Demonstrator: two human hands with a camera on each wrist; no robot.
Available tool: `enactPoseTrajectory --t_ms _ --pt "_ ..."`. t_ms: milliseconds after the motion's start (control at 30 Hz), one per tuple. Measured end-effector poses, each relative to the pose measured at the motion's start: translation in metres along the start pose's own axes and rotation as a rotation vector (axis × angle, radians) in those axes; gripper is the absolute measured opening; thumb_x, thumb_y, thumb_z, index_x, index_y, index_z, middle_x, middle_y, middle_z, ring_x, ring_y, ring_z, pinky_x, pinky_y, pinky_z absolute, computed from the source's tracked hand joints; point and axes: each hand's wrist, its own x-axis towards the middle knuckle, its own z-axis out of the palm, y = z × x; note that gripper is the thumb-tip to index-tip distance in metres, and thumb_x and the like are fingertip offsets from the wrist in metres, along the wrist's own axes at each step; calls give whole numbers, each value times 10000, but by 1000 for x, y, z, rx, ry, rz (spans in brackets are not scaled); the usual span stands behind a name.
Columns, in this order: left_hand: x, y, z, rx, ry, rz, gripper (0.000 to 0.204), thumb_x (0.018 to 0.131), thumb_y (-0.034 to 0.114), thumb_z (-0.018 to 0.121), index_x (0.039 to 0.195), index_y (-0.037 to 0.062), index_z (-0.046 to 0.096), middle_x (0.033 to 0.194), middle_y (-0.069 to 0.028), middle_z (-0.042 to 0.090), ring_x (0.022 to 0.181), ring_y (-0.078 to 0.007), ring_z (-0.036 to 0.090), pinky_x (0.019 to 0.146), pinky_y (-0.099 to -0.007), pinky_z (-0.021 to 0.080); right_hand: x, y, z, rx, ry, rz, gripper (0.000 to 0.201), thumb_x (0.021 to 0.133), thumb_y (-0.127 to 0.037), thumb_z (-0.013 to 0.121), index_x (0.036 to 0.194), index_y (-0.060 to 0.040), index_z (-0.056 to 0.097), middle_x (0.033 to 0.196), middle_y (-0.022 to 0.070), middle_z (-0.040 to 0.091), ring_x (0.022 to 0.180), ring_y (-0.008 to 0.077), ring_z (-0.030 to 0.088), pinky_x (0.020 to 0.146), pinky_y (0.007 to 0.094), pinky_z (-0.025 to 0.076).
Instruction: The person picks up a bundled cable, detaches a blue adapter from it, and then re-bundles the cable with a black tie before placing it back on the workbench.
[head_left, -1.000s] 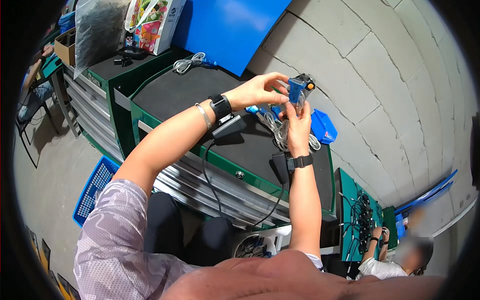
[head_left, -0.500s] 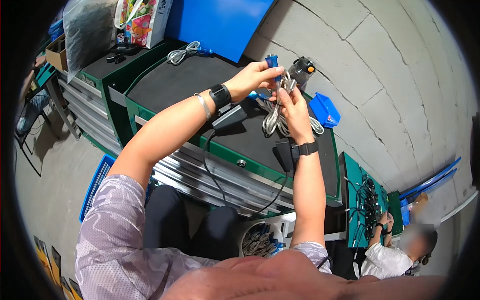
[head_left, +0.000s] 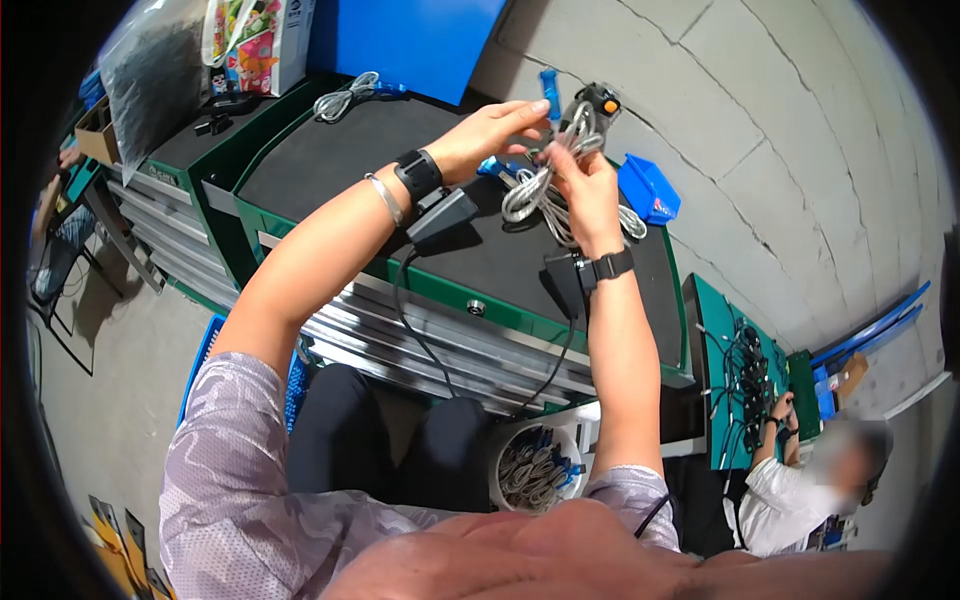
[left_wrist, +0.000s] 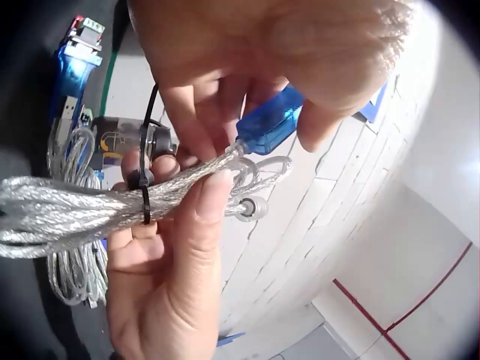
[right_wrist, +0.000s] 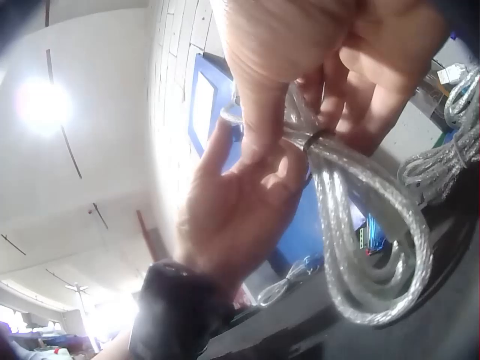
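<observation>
A coiled silver-grey cable (left_wrist: 67,214), bound with a black tie (left_wrist: 145,191), is held up over the dark bench top (head_left: 330,165). My right hand (head_left: 594,200) grips the coil near the tie, its thumb along the strands in the left wrist view. My left hand (head_left: 490,138) pinches the translucent blue connector (left_wrist: 268,124) at one end of that cable. In the right wrist view the loops hang below my right hand. Behind them on the bench lie another blue connector (left_wrist: 73,75) and more coiled cable (left_wrist: 75,281).
One coiled cable (head_left: 342,103) lies at the bench's back left. A blue bin (head_left: 650,190) and a bottle with an orange button (head_left: 609,106) stand by the wall. Below, a white bucket (head_left: 497,488) holds several cables. Another person (head_left: 775,505) works at a green table on the right.
The cable coil has turned in my hands, its loops now spread above my right hand. The blue connector has shifted upward in the head view. My left hand still holds the connector.
</observation>
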Motion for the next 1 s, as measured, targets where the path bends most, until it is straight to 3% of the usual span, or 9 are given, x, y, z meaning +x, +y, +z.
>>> enactPoseTrajectory --t_ms 200,300,400,633,933,1000 --pt "-4 -9 3 172 -333 -196 570 957 517 484 1287 54 513 1058 -58 629 966 -119 578 895 -311 466 10 0 -22 343 193 19 199 903 -198 673 993 -41 589 937 69 641 896 190 639 786 316 525" --pt "-11 -5 8 66 -428 -258 535 959 501 489 1268 66 523 1048 -56 636 867 -120 630 796 -277 522 10 4 -20 380 205 27 207 896 -209 684 983 -49 586 940 67 638 924 196 636 812 324 514" --pt "-6 -11 4 54 -417 -271 490 963 485 494 1223 73 539 1048 -60 640 834 -113 636 729 -248 532 10 3 -17 419 161 8 228 896 -219 682 1016 -54 579 946 61 638 943 200 632 825 323 510" --pt "-7 -5 6 9 -490 -299 397 937 413 582 1167 88 564 997 -22 639 825 -96 631 717 -237 527 10 1 -15 459 99 -16 279 920 -219 646 1119 -39 570 975 74 645 978 220 627 865 342 504" --pt "-7 -11 12 188 -325 -135 367 899 325 659 1136 56 579 967 -17 642 805 -97 623 706 -233 501 12 3 -14 605 66 2 294 960 -270 575 1133 -34 550 1089 110 624 1088 271 588 925 394 477" --pt "-5 -11 11 267 -262 -90 369 893 320 667 1123 43 587 939 -25 648 791 -102 625 700 -244 507 10 1 -14 545 103 89 281 949 -293 597 1096 -56 566 1097 78 609 1051 212 581 909 374 466"
